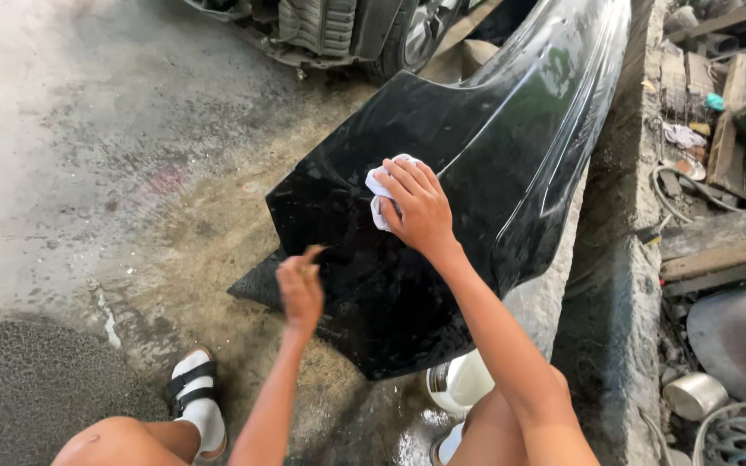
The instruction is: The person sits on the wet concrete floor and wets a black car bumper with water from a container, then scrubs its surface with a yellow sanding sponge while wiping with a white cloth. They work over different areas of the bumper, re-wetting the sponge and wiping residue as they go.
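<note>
A glossy black car bumper [485, 147] lies on the wet concrete floor, running from the lower middle up to the top right. My right hand [420, 207] presses a crumpled white cloth [380, 185] flat against the bumper's end panel. My left hand [301, 289] hovers just left of it at the bumper's lower corner, fingers loosely curled and a fingertip at the black surface, with nothing in it. My knees and a foot in a white sock and black sandal [196, 401] show at the bottom.
A rough concrete ledge [615, 285] runs along the bumper's right side, with wood planks, cans and clutter [718, 129] beyond it. A white bowl-like container [459, 384] sits under the bumper near my leg. The underside of a car [330, 30] is at the top.
</note>
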The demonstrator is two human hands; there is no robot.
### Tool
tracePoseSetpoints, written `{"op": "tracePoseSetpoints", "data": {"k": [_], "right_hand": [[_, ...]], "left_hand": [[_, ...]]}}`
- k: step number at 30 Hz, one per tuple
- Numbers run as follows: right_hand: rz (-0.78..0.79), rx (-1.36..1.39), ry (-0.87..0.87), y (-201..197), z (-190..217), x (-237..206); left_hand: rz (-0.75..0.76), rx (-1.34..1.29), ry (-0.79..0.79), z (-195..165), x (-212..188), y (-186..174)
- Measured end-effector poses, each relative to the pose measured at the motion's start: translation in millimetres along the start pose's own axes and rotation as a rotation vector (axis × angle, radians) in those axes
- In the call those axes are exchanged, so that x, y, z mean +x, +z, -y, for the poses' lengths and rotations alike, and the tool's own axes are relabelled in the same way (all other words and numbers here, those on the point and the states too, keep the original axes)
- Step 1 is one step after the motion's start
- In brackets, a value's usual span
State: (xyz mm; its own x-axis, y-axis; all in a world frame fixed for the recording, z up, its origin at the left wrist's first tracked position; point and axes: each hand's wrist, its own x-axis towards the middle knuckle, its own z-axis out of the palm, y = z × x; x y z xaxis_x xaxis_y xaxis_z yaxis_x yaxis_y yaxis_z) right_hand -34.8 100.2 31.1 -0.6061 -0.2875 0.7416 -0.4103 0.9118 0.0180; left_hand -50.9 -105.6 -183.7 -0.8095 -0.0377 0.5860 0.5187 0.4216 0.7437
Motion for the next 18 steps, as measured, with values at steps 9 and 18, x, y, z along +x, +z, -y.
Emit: {"op": "tracePoseSetpoints", "data": {"k": [9, 18], "right_hand": [[0.008, -0.026, -0.028, 1, 0, -3], [-0.002, -0.056, -0.007, 7, -2, -4]], "left_hand": [[0.130, -0.101, 0.182, -35, -3, 22], [-0.105, 0.060, 0.003, -2, -6, 10]]}}
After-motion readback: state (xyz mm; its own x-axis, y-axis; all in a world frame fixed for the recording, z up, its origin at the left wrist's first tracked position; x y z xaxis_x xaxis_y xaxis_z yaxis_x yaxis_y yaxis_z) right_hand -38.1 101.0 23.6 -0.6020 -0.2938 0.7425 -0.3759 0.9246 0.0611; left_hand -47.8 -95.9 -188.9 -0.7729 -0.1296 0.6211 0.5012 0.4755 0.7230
